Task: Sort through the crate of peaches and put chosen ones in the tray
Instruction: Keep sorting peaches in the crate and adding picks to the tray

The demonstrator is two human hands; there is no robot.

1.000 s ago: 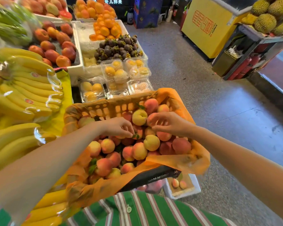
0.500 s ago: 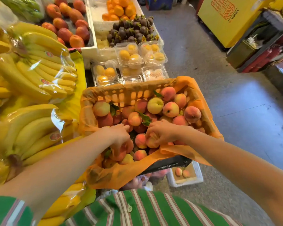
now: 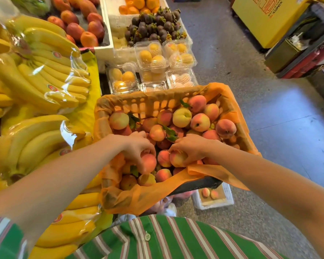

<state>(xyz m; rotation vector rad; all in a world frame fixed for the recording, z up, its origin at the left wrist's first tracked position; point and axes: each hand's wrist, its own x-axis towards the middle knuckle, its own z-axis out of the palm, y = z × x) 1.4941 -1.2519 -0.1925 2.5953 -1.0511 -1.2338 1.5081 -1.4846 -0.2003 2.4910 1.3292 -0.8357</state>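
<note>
Striped green shirt [image 3: 157, 240] was at 6 o'clock, nearest the camera. Both forearms reached forward into the crate [image 3: 151, 104], a slotted plastic one lined with an orange bag [image 3: 153, 197], at centre of view.

Left hand [image 3: 137, 148] was at the crate's 7 o'clock, fingers curled down round a red peach [image 3: 150, 163], grasping it in the pile. Right hand [image 3: 193, 148] was at the crate's 5 o'clock, fingers and thumb closed round a pink-yellow peach [image 3: 177, 158]. One more peach lay between the two held fruits.

Loose peaches [image 3: 181, 116] were heaped higher toward the crate's 1 o'clock side, with a few leaves among them.

White foam tray [image 3: 228, 195] sat on the floor at 5 o'clock from the crate, partly hidden under its near right corner. Two tray peaches [image 3: 206, 192] lay in it side by side.

Bagged bananas [image 3: 45, 71] filled 9 o'clock. Beyond the crate at 12 o'clock were clamshell packs [image 3: 151, 55] of yellow fruit, then mangosteens [image 3: 153, 27], then oranges [image 3: 138, 4]. Red-orange fruit [image 3: 82, 28] was boxed at 11 o'clock. A yellow cabinet [image 3: 266, 21] stood at 1 o'clock, across the floor.
</note>
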